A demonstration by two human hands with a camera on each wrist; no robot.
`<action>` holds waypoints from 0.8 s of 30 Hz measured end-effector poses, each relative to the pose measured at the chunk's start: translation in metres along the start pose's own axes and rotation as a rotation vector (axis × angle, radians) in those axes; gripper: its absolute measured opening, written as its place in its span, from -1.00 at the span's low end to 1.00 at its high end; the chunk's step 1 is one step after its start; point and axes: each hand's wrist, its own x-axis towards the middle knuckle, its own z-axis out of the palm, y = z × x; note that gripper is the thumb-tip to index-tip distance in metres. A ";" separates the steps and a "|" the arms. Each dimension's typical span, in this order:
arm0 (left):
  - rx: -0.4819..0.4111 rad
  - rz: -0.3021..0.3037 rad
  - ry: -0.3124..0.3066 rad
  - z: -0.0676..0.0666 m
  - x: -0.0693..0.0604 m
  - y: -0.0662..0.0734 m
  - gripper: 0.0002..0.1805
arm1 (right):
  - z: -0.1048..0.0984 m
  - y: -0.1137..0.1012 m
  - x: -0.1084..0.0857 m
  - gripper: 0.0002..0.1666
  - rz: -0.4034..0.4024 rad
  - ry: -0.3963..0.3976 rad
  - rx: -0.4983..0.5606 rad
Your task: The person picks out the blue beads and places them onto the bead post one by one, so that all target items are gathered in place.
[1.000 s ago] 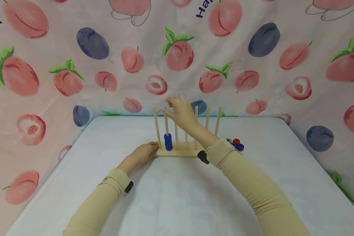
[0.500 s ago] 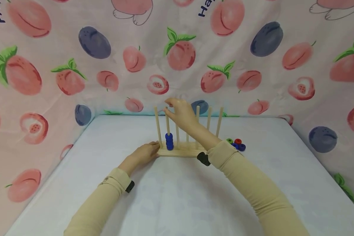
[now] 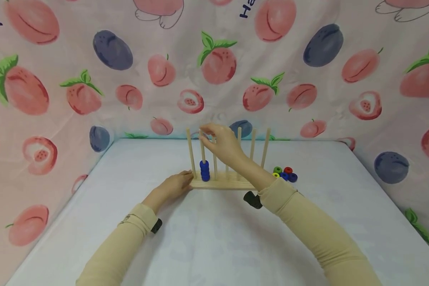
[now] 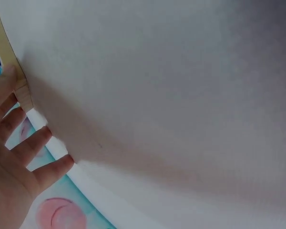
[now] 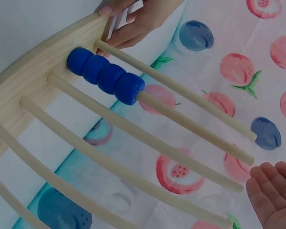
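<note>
While my spread-fingered left hand holds the rack's nine-o'clock end, my right hand, fingers together, hovers at twelve.

Looks like a small draped booth, screened at the back and both sides by pale pink fruit-printed cloth, with a white worktop set between. Impossible to place more closely as home, studio or lab.

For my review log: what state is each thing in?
Wooden rack: upright
Four blue beads: stacked on one rod
Other rods: bare where visible
Loose beads: clustered on the table
Left hand: holding the rack's left end
Right hand: apparently empty, near the beaded rod's tip
</note>
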 end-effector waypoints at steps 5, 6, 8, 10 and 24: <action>-0.004 0.009 0.004 -0.001 0.000 0.000 -0.43 | -0.001 0.000 -0.008 -0.64 -0.008 0.014 0.003; -0.003 0.008 0.004 -0.001 0.000 0.000 -0.44 | -0.001 0.000 -0.010 -0.64 -0.009 0.015 0.004; -0.008 0.003 0.003 0.000 0.000 0.000 -0.44 | 0.000 0.001 -0.013 -0.65 -0.011 0.020 0.011; -0.010 0.000 -0.003 0.001 0.000 0.000 -0.44 | 0.002 0.003 -0.017 -0.66 -0.011 0.034 0.018; -0.020 0.012 -0.011 -0.001 0.002 0.001 -0.43 | 0.001 0.020 -0.043 -0.69 -0.003 0.081 -0.033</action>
